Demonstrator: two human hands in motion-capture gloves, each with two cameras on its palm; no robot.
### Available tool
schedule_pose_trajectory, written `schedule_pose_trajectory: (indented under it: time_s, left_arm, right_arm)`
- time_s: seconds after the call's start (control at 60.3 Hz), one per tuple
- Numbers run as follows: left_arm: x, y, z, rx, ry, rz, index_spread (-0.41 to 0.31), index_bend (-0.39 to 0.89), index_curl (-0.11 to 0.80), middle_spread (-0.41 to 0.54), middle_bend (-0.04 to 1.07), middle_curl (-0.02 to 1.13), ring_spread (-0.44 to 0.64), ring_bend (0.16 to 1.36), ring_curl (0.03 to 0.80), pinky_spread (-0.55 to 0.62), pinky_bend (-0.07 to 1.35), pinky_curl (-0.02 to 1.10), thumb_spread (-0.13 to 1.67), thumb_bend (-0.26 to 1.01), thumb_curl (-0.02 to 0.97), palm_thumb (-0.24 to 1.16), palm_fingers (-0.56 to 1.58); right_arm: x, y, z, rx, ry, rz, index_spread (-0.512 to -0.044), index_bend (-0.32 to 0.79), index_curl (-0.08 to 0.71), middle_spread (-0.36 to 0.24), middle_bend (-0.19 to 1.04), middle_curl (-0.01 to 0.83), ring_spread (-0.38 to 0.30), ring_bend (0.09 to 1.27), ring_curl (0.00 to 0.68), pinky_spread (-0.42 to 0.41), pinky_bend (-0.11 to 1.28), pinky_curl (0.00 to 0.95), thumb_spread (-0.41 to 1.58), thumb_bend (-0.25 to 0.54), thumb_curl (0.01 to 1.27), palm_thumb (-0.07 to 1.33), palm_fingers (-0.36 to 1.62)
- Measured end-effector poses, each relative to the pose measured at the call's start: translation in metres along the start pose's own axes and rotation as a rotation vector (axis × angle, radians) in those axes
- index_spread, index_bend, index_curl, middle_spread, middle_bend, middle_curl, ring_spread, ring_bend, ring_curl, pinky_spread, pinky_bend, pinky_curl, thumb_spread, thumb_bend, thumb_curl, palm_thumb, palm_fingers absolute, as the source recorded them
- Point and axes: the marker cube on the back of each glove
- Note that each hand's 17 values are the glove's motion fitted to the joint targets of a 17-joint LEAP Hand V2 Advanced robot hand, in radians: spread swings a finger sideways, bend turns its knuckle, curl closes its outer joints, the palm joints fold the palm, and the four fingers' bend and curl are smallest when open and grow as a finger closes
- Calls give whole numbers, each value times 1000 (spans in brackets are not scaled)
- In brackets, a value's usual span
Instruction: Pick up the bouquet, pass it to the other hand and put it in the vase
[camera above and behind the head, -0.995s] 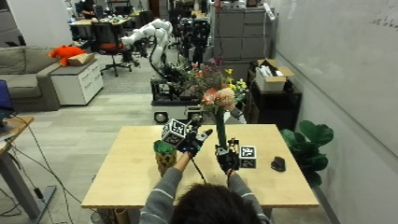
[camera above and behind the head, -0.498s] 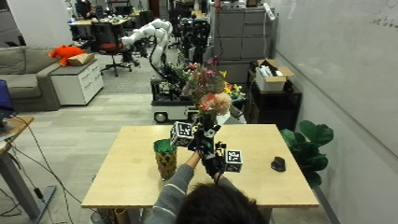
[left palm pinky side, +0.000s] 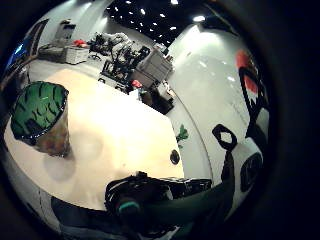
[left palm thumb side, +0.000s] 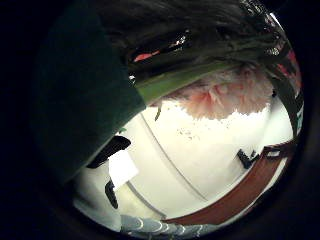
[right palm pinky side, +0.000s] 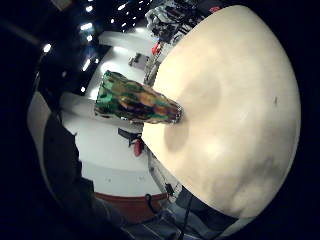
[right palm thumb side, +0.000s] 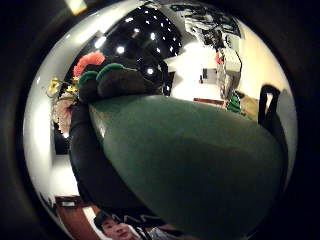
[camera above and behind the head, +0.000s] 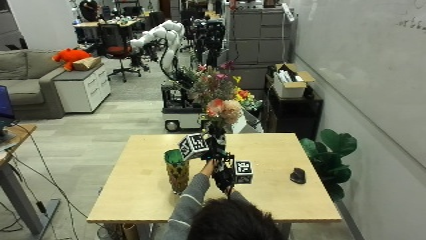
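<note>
The bouquet (camera above and behind the head: 219, 107), pink and red flowers on a green wrapped stem, stands upright above the middle of the table (camera above and behind the head: 133, 195). My left hand (camera above and behind the head: 210, 150) grips the stem high up, just under the flowers. Lower down, my right hand (camera above and behind the head: 226, 179) grips the stem's end. The right thumb side palm view is filled by the green wrap (right palm thumb side: 190, 160). Pink petals (left palm thumb side: 220, 95) show close to the left palm. The green patterned vase (camera above and behind the head: 176, 170) stands on the table to the left of both hands, its mouth free (left palm pinky side: 40, 117).
A small black object (camera above and behind the head: 297, 175) lies on the table at the right. A potted plant (camera above and behind the head: 333, 150) stands by the table's right edge. A cart with more flowers (camera above and behind the head: 213, 82) is behind the table's far edge.
The bouquet has shifted a little left, toward the vase. My left hand has come in from the left and now holds the stem above my right hand.
</note>
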Motion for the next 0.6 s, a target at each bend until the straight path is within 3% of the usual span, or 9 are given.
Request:
schedule_pose_trajectory:
  time_s: [0.05, 0.116, 0.149, 0.216, 0.265, 0.299, 0.382, 0.448, 0.597]
  left_arm:
    - [0, -8, -5, 9, 0, 13, -310, 338, 416, -358, 588, 557, -391, 720, 456, -422, 611, 453, 1079, 5, 420, 726, 1445]
    - [4, -25, -18, 29, -6, 33, -322, 363, 447, -360, 603, 563, -390, 742, 461, -422, 625, 457, 1115, -6, 421, 728, 1431]
    - [9, -36, -29, 48, -13, 48, -324, 376, 462, -361, 608, 564, -388, 748, 461, -419, 633, 461, 1125, -8, 423, 731, 1427]
    - [16, -59, -48, 82, -22, 75, -330, 388, 487, -359, 622, 568, -387, 764, 464, -419, 643, 465, 1141, -8, 429, 745, 1413]
    - [14, -77, -57, 108, -29, 89, -333, 397, 505, -359, 631, 571, -388, 773, 465, -416, 648, 467, 1151, -9, 433, 751, 1408]
    - [12, -93, -64, 135, -33, 98, -335, 399, 515, -359, 636, 572, -388, 778, 466, -415, 652, 468, 1156, -10, 437, 753, 1404]
    - [17, -119, -90, 199, -53, 108, -340, 402, 540, -358, 646, 574, -387, 789, 467, -413, 661, 470, 1160, -15, 442, 750, 1395]
    - [18, -134, -104, 222, -58, 119, -342, 400, 557, -358, 652, 576, -382, 796, 467, -412, 666, 471, 1163, -14, 449, 748, 1389]
    - [3, -153, -123, 274, -61, 92, -347, 389, 588, -352, 669, 577, -380, 803, 465, -410, 673, 471, 1161, -14, 464, 750, 1385]
  right_arm:
    - [-14, 5, 6, -101, -120, -63, -184, 559, 654, -116, 924, 640, -160, 1030, 587, -216, 768, 593, 1064, -30, 695, 1054, 1293]
    - [-41, 30, 5, -177, -152, -88, -183, 401, 611, -99, 805, 589, -150, 928, 543, -245, 721, 544, 1030, -53, 667, 973, 1160]
    - [-35, 28, -1, -146, -35, -131, -184, 314, 582, -94, 719, 557, -146, 860, 516, -239, 689, 520, 1014, -80, 638, 902, 1018]
    - [5, 9, -28, 31, 344, -39, -190, 213, 552, -90, 635, 528, -143, 792, 490, -212, 608, 493, 1002, -72, 596, 811, 982]
    - [-4, 11, -27, -4, 254, -128, -192, 153, 521, -82, 583, 511, -140, 738, 468, -200, 561, 468, 1000, -70, 564, 747, 985]
    - [-10, 13, -26, -30, 182, -169, -194, 133, 498, -80, 550, 499, -140, 711, 455, -196, 538, 451, 1001, -61, 547, 722, 1010]
    - [-2, 10, -36, -14, 161, -101, -192, 114, 459, -77, 495, 483, -139, 663, 437, -190, 488, 424, 999, -46, 514, 681, 1055]
    - [-15, 15, -33, -79, -1, -209, -191, 114, 442, -76, 465, 478, -139, 637, 435, -185, 461, 417, 1001, -34, 496, 676, 1076]
    - [-11, 10, -39, -86, -3, -345, -183, 121, 409, -75, 424, 477, -140, 594, 432, -177, 411, 404, 1007, -25, 469, 680, 1111]
